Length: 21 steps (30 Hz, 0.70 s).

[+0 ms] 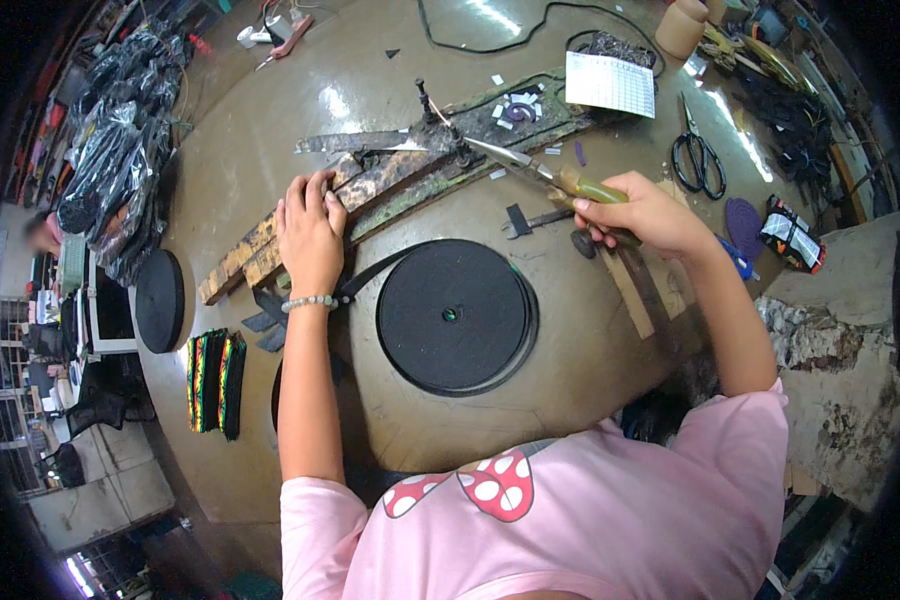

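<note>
1. The right hand (pixel 642 212) is closed in a fist round the greenish handle (pixel 590 187) of a lever blade (pixel 500 153), which runs left and far to a pivot (pixel 460 150) on the cutting jig.
2. The left hand (pixel 310 235) lies flat, fingers spread and open, pressing down on the wooden board (pixel 270 245) of the jig; it grips nothing.
3. A black strap (pixel 380 265) leads from the big black roll (pixel 455 315), which lies near the person between the two arms, up and left under the left wrist toward the board.
4. A metal strip (pixel 355 142) sticks out left of the pivot, far of the left fingertips.
5. Farther right lie black scissors (pixel 698 160) and a white sheet (pixel 610 85); at the left edge sit a smaller black roll (pixel 160 300) and striped straps (pixel 215 380).
6. Risks, as I judge them: the left fingertips lie near the blade's line, so a slip of the board or a fast swing of the handle could catch them.
7. If the flat hand eases its pressure, the strap could creep and the cut come out crooked or at the wrong length.
8. The strap could also snag as it pulls off the roll, tugging it aside under the blade.
</note>
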Motion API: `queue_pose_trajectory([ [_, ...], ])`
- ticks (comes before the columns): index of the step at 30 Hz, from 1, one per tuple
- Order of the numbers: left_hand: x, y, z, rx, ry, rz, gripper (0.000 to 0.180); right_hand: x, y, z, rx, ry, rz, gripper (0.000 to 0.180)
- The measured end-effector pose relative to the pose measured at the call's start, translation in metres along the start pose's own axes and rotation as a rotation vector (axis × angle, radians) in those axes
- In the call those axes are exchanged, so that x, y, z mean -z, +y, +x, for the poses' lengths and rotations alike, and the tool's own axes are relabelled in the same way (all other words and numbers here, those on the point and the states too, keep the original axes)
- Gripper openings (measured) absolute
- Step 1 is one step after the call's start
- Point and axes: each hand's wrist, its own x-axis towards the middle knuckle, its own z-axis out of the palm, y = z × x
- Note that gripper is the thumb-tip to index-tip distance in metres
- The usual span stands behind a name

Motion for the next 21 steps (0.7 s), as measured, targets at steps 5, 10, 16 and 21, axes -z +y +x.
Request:
queue_pose_trajectory([
  [5, 0.000, 0.000, 0.000, 0.023, -0.045, 0.027, 0.030, -0.005, 0.005, 0.000, -0.039, -0.012, 0.010, 0.028],
  [10, -0.001, 0.001, 0.000, 0.020, -0.045, 0.045, 0.029, -0.031, 0.013, -0.008, -0.026, 0.039, 0.081, 0.030],
  [16, 0.000, 0.002, 0.001, 0.010, -0.058, 0.038, 0.029, -0.067, 0.016, -0.014, 0.008, 0.089, -0.062, 0.030],
  [21, -0.002, 0.003, 0.000, 0.029, -0.059, 0.018, 0.029, -0.088, 0.018, -0.013, 0.077, 0.096, -0.026, 0.031],
])
